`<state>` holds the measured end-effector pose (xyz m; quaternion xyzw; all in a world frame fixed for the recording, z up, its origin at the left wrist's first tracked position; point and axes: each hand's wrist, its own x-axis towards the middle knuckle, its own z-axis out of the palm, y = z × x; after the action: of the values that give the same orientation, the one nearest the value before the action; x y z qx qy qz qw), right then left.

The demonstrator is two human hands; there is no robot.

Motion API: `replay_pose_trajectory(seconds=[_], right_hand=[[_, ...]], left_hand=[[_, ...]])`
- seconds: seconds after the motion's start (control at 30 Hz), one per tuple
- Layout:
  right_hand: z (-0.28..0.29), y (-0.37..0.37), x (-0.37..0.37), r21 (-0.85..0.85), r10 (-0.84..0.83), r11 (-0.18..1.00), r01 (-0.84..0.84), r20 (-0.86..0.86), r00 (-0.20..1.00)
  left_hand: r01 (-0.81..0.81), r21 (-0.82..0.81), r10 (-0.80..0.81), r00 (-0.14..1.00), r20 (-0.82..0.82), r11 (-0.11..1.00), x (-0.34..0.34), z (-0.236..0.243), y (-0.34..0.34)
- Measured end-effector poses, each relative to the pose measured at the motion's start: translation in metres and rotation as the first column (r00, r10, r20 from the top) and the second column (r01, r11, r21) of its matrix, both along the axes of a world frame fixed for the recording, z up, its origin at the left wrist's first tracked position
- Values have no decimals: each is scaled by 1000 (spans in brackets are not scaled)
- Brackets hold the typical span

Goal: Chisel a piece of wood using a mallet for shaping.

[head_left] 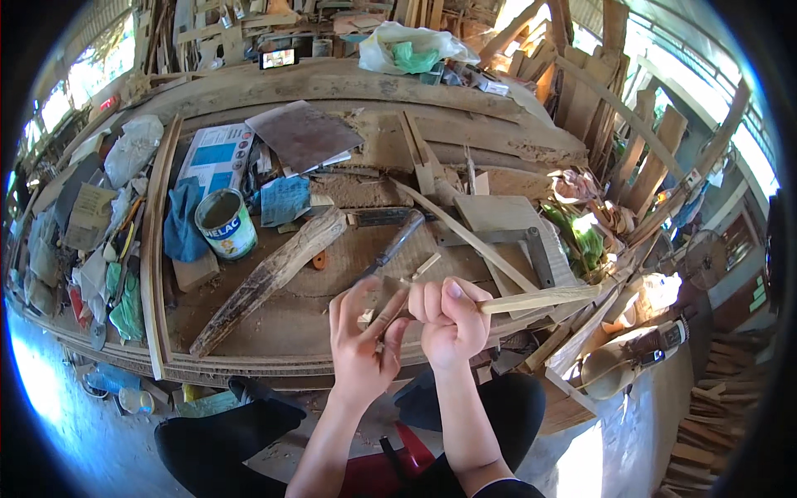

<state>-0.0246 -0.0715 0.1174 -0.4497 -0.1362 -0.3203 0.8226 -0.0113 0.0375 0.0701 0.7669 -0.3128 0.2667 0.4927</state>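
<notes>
My right hand point(449, 322) is closed in a fist round a pale wooden stick point(544, 298), which juts out to the right over the bench edge. Beside it, my left hand point(365, 344) has its fingers apart, with the fingertips slightly blurred and close to the right knuckles; nothing clear shows in them. A small pale wood sliver point(427, 265) shows just beyond the right fist; whether it joins the stick I cannot tell. On the bench beyond my hands lies a chisel-like tool point(397, 239) with a dark handle. A rough, tapered wooden billet point(270, 282) lies to the left.
The wooden bench point(290, 319) carries an open paint-style can point(226, 224), a blue cloth point(183, 222), a brown sheet point(305, 134) and a metal square point(540, 253). Long wood strips point(154, 249) run along the left. A clear plastic jar point(635, 353) lies at the right edge.
</notes>
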Motion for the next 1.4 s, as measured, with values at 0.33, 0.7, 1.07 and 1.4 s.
replay_pose_trajectory(seconds=[0.33, 0.7, 1.07, 1.4], right_hand=[[-3, -2, -1, 28, 34, 999, -34, -10, 999], [-8, -7, 0, 42, 23, 999, -23, 8, 1000], [-5, 8, -6, -2, 33, 999, -33, 32, 999], [-7, -4, 3, 90, 43, 995, -43, -4, 999]], left_hand=[[53, -124, -99, 910, -403, 991, -2, 6, 8], [7, -68, -16, 991, -131, 998, -2, 3, -2], [73, -7, -73, 975, -209, 997, 5, 6, 13], [116, 25, -107, 967, -232, 993, 5, 10, -2]])
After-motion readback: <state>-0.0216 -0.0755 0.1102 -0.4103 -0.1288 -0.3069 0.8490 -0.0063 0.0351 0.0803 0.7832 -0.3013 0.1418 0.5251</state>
